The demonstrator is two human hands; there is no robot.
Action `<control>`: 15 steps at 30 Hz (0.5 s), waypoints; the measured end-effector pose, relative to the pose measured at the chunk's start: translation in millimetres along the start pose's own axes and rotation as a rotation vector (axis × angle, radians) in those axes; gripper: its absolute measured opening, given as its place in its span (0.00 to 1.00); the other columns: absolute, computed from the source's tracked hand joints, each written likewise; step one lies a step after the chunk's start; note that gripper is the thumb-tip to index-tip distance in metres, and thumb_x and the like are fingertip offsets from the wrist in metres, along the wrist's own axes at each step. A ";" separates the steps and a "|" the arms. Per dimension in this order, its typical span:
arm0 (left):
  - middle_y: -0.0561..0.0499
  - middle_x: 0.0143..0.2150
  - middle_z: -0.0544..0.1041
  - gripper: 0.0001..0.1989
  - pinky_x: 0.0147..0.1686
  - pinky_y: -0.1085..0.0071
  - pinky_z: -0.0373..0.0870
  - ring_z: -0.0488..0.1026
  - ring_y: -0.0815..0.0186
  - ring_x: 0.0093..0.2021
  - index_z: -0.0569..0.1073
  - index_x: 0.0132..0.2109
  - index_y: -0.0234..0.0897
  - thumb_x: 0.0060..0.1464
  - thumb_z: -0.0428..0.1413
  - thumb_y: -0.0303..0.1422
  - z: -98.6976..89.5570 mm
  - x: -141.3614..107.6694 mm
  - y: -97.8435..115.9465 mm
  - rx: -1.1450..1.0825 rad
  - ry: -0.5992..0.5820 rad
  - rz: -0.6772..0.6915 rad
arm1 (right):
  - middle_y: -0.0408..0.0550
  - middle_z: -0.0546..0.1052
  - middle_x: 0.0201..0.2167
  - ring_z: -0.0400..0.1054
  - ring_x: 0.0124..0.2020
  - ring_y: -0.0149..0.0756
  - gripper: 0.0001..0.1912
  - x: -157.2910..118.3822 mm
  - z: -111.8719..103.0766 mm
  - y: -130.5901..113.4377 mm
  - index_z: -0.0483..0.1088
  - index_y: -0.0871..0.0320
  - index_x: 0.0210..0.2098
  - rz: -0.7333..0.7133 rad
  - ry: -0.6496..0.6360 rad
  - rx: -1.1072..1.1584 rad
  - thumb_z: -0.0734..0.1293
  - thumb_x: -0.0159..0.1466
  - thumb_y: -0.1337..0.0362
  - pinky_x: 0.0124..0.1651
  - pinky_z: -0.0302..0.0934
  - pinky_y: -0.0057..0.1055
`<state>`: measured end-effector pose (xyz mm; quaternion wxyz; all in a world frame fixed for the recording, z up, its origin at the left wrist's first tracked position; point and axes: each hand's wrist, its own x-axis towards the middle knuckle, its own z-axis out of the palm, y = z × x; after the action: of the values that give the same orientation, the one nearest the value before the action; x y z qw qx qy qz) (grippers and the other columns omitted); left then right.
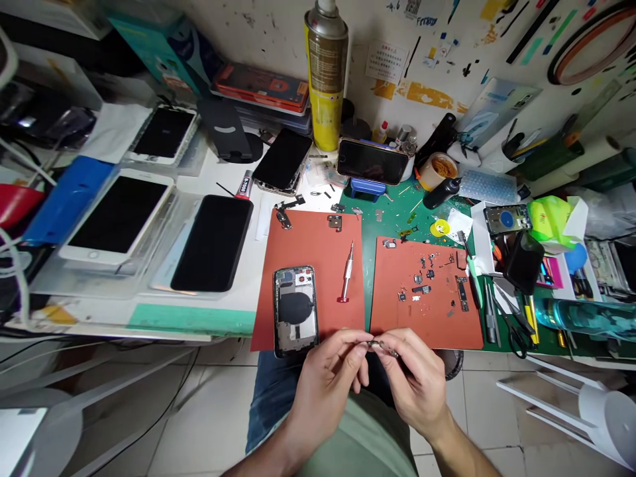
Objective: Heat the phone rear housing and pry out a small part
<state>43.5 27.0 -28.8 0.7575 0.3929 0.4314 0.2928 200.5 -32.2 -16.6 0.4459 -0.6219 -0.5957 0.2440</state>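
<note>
My left hand (335,368) and my right hand (415,371) meet at the front edge of the desk, fingertips pinched on a small dark phone part (375,344). Its exact kind is too small to make out. To the left, an opened phone housing (295,310) lies on a reddish-brown mat (332,245), its inner side up. A screwdriver (348,273) with a red end rests on the same mat. On the second reddish-brown mat (397,324), to the right, several tiny screws and phone parts (424,289) are scattered.
A dark phone (212,243) and a white tablet (119,215) lie at the left. At the back stand a yellow spray can (326,79) and a phone (372,161) on a blue stand. Scissors (517,334), tweezers and a blue bottle (581,317) crowd the right.
</note>
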 end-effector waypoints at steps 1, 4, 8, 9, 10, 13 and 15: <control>0.55 0.25 0.75 0.14 0.26 0.74 0.70 0.72 0.68 0.25 0.81 0.46 0.36 0.68 0.61 0.43 -0.5 -0.8 0.1 -0.002 0.001 0.007 | 0.50 0.80 0.39 0.77 0.38 0.35 0.16 -0.7 0.4 -0.3 0.77 0.55 0.53 -0.007 0.005 -0.009 0.65 0.73 0.78 0.39 0.72 0.30; 0.54 0.26 0.76 0.13 0.26 0.73 0.70 0.73 0.68 0.25 0.82 0.46 0.36 0.68 0.61 0.42 -2.0 -2.9 -0.2 0.000 0.008 0.024 | 0.50 0.80 0.39 0.77 0.37 0.36 0.17 -0.5 1.5 -0.5 0.76 0.55 0.53 -0.034 0.013 -0.040 0.65 0.72 0.79 0.39 0.72 0.31; 0.54 0.25 0.76 0.12 0.26 0.74 0.69 0.73 0.68 0.25 0.82 0.45 0.37 0.64 0.64 0.42 -3.3 -2.6 -1.2 0.023 0.036 0.004 | 0.50 0.80 0.38 0.77 0.36 0.37 0.16 0.8 2.1 -1.4 0.76 0.56 0.53 -0.070 0.002 -0.088 0.65 0.72 0.78 0.37 0.71 0.31; 0.54 0.24 0.75 0.13 0.25 0.74 0.68 0.72 0.68 0.25 0.82 0.44 0.36 0.63 0.65 0.43 -3.5 -1.6 -1.1 0.019 0.035 -0.015 | 0.51 0.80 0.38 0.76 0.36 0.37 0.15 0.6 1.8 -2.4 0.75 0.56 0.52 -0.077 -0.006 -0.097 0.65 0.72 0.78 0.37 0.71 0.31; 0.55 0.23 0.74 0.14 0.24 0.74 0.67 0.71 0.68 0.24 0.81 0.42 0.36 0.63 0.65 0.43 -3.9 -0.4 -0.9 0.001 0.024 -0.041 | 0.51 0.80 0.38 0.76 0.36 0.37 0.15 0.4 1.1 -3.9 0.75 0.56 0.52 -0.084 -0.017 -0.100 0.64 0.73 0.78 0.37 0.71 0.31; 0.54 0.24 0.75 0.17 0.20 0.75 0.62 0.67 0.69 0.21 0.78 0.41 0.37 0.63 0.64 0.48 -4.9 2.3 -0.7 -0.119 0.025 -0.129 | 0.50 0.79 0.38 0.76 0.36 0.37 0.12 2.9 -3.8 -8.7 0.75 0.57 0.50 -0.065 -0.057 -0.098 0.64 0.74 0.76 0.38 0.70 0.31; 0.54 0.25 0.76 0.20 0.19 0.75 0.59 0.66 0.70 0.20 0.77 0.39 0.38 0.65 0.62 0.51 -5.3 0.4 -3.8 -0.160 0.068 -0.156 | 0.50 0.79 0.38 0.76 0.36 0.36 0.09 11.7 -10.0 -8.0 0.75 0.57 0.48 -0.001 -0.051 -0.120 0.64 0.75 0.72 0.40 0.70 0.30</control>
<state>39.5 27.1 -33.9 0.7920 0.2860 0.4613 0.2796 206.6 -24.5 -2.4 0.3928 -0.6406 -0.6208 0.2234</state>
